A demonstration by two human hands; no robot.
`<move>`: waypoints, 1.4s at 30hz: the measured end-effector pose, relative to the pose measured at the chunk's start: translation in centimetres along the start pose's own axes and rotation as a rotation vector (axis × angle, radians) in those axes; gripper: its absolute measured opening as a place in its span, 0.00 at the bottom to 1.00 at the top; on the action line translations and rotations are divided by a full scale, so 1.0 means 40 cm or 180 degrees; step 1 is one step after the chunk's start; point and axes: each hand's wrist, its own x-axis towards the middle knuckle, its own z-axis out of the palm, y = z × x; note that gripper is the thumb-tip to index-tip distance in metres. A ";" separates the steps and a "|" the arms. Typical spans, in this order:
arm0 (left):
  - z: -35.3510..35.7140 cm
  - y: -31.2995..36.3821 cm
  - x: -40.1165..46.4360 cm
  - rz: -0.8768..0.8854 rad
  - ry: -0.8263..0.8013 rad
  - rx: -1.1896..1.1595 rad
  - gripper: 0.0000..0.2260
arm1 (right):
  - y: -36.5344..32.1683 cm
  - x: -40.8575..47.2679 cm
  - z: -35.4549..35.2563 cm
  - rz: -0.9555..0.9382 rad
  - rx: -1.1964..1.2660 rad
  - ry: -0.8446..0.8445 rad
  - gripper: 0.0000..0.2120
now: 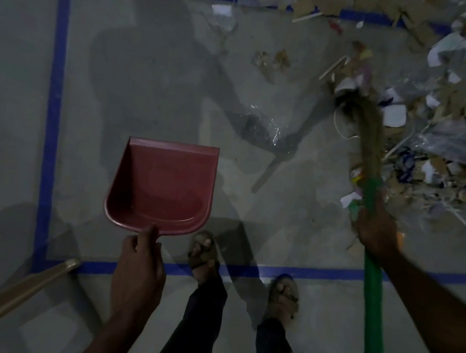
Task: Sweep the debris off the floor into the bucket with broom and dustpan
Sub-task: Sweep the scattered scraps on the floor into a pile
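Observation:
A red dustpan (163,184) hangs over the grey floor at centre left, its pan bare. My left hand (138,261) grips it at the near rim, where the handle is hidden. My right hand (376,229) is closed around the green handle of a broom (368,150). The broom's brown bristles reach forward into a heap of debris (422,111): cardboard scraps, white paper, plastic film and thin sticks, spread over the right and upper right. No bucket is in view.
Blue tape lines (53,129) mark a rectangle on the floor. My two sandalled feet (203,254) stand on and behind the near line. A tan wooden bar (32,286) slants in at the lower left. A clear plastic scrap (264,127) lies mid-floor.

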 end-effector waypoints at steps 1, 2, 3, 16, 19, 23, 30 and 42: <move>-0.005 0.001 0.005 0.0040 0.0015 -0.0002 0.16 | 0.001 -0.037 -0.015 -0.0110 0.0037 0.0050 0.26; -0.021 0.014 0.018 0.0099 0.0035 -0.0030 0.17 | -0.012 -0.073 -0.050 -0.0175 0.0095 0.0077 0.27; -0.038 0.024 0.032 0.0129 0.0034 -0.0048 0.17 | -0.024 -0.108 -0.072 -0.0229 0.0141 0.0013 0.28; -0.088 0.069 0.155 0.0186 0.0157 0.0373 0.20 | -0.175 -0.221 0.236 -0.0898 -0.0403 -0.1808 0.30; -0.065 0.110 0.185 0.0242 0.0043 0.0495 0.21 | -0.139 -0.108 0.257 -0.0325 -0.0221 -0.1824 0.31; -0.041 0.213 0.228 0.0389 -0.0105 0.0579 0.20 | -0.049 0.045 0.159 0.0491 0.0044 -0.1151 0.29; -0.051 0.374 0.326 0.0591 -0.0220 0.0729 0.18 | 0.026 0.091 -0.103 0.0620 0.0546 -0.0496 0.25; -0.209 0.421 0.509 0.0459 0.0138 0.0965 0.19 | -0.360 0.027 0.078 -0.1666 -0.0088 -0.1361 0.29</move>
